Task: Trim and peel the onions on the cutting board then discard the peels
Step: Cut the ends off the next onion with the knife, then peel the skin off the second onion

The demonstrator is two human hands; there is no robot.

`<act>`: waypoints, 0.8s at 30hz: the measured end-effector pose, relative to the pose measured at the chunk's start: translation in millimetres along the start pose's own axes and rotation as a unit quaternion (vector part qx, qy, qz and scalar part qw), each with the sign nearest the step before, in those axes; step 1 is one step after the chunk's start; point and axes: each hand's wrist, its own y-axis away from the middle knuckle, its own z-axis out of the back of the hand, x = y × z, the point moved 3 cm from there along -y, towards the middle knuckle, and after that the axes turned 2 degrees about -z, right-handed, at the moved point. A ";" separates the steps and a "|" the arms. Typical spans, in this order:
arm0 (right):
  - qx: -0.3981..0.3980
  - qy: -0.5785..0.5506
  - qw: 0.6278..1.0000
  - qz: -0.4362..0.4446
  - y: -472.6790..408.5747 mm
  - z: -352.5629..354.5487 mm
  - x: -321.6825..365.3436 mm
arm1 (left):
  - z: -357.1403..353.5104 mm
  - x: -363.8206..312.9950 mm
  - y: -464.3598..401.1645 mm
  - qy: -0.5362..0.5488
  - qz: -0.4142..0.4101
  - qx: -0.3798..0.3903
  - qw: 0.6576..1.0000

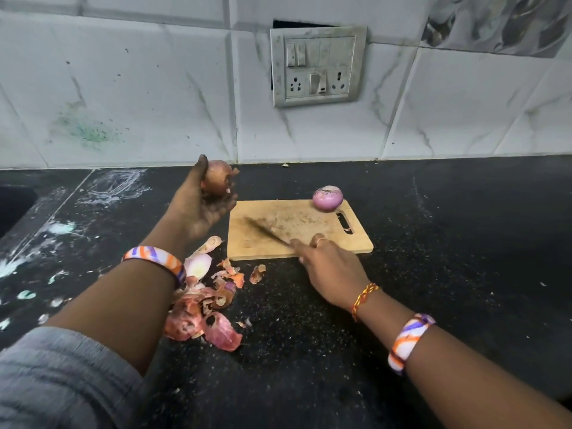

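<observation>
The left hand (202,209) is raised above the counter (433,274), left of the board (309,224); its fingers and thumb curl round an unpeeled onion (217,178), brown skin intact, with loose flakes of skin at the right side. The right hand (331,267) lies at the near edge of the board, palm down; its fingers close on the handle of a knife (267,232), and the handle itself is hidden under the hand. The blade is blurred and points up-left across the board surface; whether it touches the wood cannot be told.

A peeled onion (327,198) — purple, top trimmed flat — sits at the far right corner of the board, just beside the handle slot (344,222); it is well apart from both hands. The board lies flat on the counter, long side toward the person.

Peels (204,308) form a loose heap on the counter, left of the board's near corner and partly under the left forearm; several small scraps lie apart from the heap, near the board edge.

Each wrist carries a striped bangle (154,258); the right wrist also carries a thread band (363,300). A switch plate (317,66) is mounted on the tiled wall (139,97) behind the counter.
</observation>
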 end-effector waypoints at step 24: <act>-0.087 0.010 0.992 -0.088 -10.2 15.6 -89.3 | -42.9 32.8 -13.9 0.017 0.019 0.073 0.997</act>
